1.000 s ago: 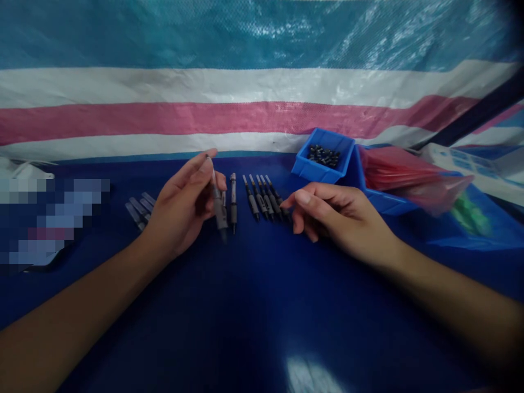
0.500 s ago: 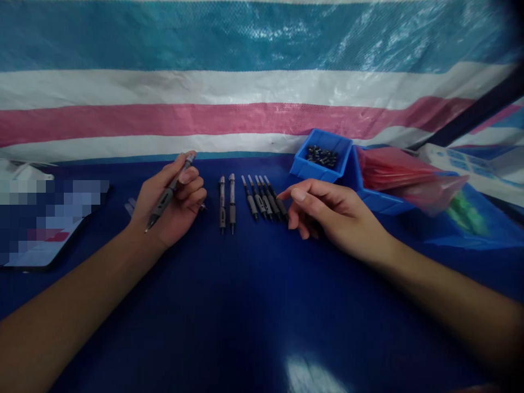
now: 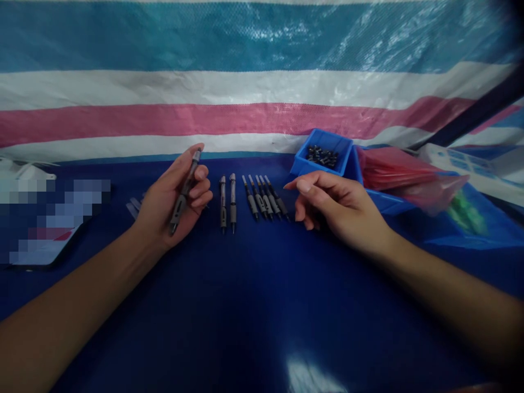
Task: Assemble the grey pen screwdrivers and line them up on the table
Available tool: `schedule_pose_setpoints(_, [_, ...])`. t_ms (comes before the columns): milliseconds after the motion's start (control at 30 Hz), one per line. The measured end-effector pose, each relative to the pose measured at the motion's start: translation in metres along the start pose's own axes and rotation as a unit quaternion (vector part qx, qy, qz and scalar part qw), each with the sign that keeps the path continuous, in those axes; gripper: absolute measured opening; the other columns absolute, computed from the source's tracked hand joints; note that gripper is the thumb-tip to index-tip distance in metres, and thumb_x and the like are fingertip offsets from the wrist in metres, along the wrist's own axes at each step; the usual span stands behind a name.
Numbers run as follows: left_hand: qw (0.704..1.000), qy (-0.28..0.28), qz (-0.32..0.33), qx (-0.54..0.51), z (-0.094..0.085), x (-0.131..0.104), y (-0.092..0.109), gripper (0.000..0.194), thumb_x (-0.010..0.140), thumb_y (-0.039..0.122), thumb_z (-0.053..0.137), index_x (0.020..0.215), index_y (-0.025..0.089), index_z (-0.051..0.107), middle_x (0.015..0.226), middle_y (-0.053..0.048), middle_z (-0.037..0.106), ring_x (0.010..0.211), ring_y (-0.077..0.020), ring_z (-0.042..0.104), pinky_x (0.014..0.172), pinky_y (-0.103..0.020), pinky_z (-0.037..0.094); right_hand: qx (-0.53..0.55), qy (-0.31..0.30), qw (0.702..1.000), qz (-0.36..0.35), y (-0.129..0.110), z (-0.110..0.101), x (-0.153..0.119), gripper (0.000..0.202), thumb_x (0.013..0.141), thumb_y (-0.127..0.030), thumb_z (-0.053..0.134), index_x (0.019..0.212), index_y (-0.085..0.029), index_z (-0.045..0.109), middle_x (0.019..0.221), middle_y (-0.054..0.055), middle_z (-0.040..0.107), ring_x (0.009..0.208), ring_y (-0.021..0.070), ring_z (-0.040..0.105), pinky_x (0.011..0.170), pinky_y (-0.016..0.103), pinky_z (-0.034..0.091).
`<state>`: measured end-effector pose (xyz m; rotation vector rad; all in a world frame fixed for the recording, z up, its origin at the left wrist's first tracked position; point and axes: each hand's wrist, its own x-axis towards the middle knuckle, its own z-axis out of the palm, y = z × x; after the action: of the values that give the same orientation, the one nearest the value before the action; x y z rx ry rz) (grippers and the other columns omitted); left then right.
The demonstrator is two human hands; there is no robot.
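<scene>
My left hand (image 3: 180, 191) is closed around a dark pen (image 3: 184, 196) with a grey grip, which lies slantwise across the palm with its tip toward the wrist. Just right of that hand, two pens (image 3: 228, 204) lie side by side on the blue table. Farther right is a row of several pen parts (image 3: 264, 199) with grey grips and pale refill ends sticking out at the top. My right hand (image 3: 331, 204) hovers by the right end of this row, its fingers loosely bent and apart, with nothing visible in them.
Behind my right hand stands a blue bin (image 3: 323, 155) of small dark parts. A second blue bin holds red plastic bags (image 3: 401, 172), with a green item (image 3: 469, 213) beyond. At left lies a phone-like device (image 3: 57, 234), partly pixelated. A striped sheet (image 3: 245, 87) hangs behind the table.
The pen in my left hand has turned more upright and its tip end now lies against the palm. My right hand has shifted slightly right, away from the row of pen parts.
</scene>
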<state>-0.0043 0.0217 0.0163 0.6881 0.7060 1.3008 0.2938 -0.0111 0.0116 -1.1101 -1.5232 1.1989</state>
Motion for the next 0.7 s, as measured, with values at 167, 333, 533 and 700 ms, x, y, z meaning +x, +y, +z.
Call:
schedule_pose_setpoints(167, [0.999, -0.009, -0.037, 0.03, 0.0035, -0.0037, 0.0041, 0.015, 0.109, 0.02, 0.078, 0.124, 0.025, 0.08, 0.072, 0.006, 0.063, 0.042, -0.0052, 0.034, 0.037, -0.021, 0.025, -0.003, 0.012, 1.0, 0.001, -0.002, -0.0002, -0.0005, 0.037, 0.109, -0.06, 0.082, 0.111, -0.023, 0.083, 0.074, 0.0, 0.078, 0.055, 0.0131, 0.066, 0.05, 0.028, 0.045])
schedule_pose_setpoints(333, [0.999, -0.006, -0.035, 0.022, 0.0013, -0.0022, 0.0028, 0.026, 0.11, 0.023, 0.078, 0.086, 0.021, 0.068, 0.068, 0.005, 0.061, 0.041, -0.0042, 0.033, 0.039, -0.021, 0.03, 0.001, 0.0, 1.0, -0.003, 0.001, -0.0013, -0.0001, 0.035, 0.11, -0.057, 0.082, 0.11, -0.021, 0.083, 0.075, 0.0, 0.079, 0.055, 0.0118, 0.066, 0.052, 0.027, 0.046])
schedule_pose_setpoints(533, [0.999, 0.02, -0.034, 0.028, 0.0055, -0.0028, 0.0042, 0.018, 0.118, 0.019, 0.059, 0.12, 0.021, 0.077, 0.067, 0.006, 0.059, 0.039, -0.0066, 0.036, 0.038, -0.023, 0.029, 0.006, -0.01, 1.0, -0.004, 0.0042, -0.0007, 0.0008, 0.035, 0.111, -0.055, 0.081, 0.113, -0.02, 0.083, 0.075, 0.0, 0.078, 0.055, 0.011, 0.067, 0.051, 0.024, 0.047])
schedule_pose_setpoints(700, [0.998, 0.031, -0.036, 0.045, 0.0092, -0.0045, 0.0057, 0.034, 0.124, 0.018, 0.045, 0.099, 0.018, 0.069, 0.065, 0.006, 0.056, 0.037, -0.0056, 0.035, 0.04, -0.022, 0.033, 0.004, -0.018, 1.0, -0.004, 0.0036, 0.0011, -0.0005, 0.037, 0.111, -0.057, 0.081, 0.112, -0.02, 0.082, 0.076, 0.0, 0.079, 0.056, 0.0113, 0.067, 0.051, 0.025, 0.048])
